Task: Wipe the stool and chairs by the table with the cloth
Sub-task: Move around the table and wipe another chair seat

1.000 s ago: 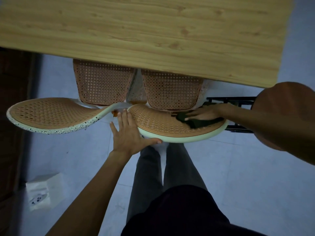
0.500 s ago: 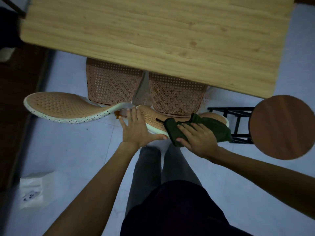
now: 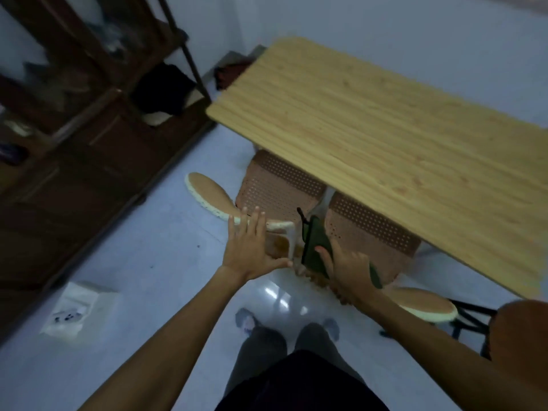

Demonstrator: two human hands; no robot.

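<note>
Cloth (image 3: 313,247): dark green, pressed against right chair's backrest edge, beside table (image 3: 385,137).
Right hand (image 3: 350,269): fingers together, flat on cloth.
Left hand (image 3: 252,247): fingers spread, palm down on left chair's backrest (image 3: 207,194).
Chairs: 2.

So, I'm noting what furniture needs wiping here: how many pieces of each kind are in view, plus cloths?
Chairs with woven seats: 2, the left chair and the right chair
Round wooden stool: 1
Wooden table: 1
Dark green cloth: 1, under the right hand
Total: 5
</note>
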